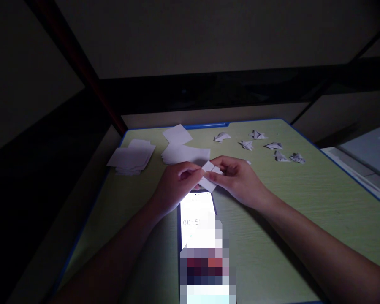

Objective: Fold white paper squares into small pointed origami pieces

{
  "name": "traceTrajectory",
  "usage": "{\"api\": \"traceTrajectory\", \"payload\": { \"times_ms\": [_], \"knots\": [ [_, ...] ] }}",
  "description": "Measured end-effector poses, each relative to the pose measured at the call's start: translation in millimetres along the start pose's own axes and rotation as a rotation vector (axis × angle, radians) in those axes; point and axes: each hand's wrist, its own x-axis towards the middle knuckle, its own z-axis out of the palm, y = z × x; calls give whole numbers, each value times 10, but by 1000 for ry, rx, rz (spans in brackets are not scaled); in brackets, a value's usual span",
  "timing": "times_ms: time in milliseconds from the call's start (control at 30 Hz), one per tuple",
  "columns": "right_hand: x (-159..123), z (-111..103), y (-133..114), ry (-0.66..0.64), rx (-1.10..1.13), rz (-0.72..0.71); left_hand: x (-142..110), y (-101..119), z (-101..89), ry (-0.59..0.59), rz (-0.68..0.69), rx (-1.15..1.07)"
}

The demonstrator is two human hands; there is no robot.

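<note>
A small folded piece of white paper is held up between both hands, just beyond the top of a lit phone. My left hand pinches its left side, thumb and fingertips together. From the right, my right hand grips the same paper, its thumb lying across the front and its other fingers curled behind. Creases or edges show on the paper's face, but the fingers cover part of it. The phone screen reads a timer starting 00:5; its lower part is blurred out.
Loose white sheets lie just past my hands, with another paper stack to the left. Several small folded paper figures are scattered at the right back of the blue-edged table. A pale box-like object stands beyond the right edge.
</note>
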Motion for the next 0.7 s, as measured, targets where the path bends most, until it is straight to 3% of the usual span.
{"api": "traceTrajectory", "payload": {
  "times_ms": [467, 700],
  "knots": [
    [-9, 4, 7, -21, -203, 91, 5, -61, 11, 85, 127, 144],
    [9, -13, -45, -26, -168, 79, 21, -34, -30, 71, 65, 101]
  ]
}}
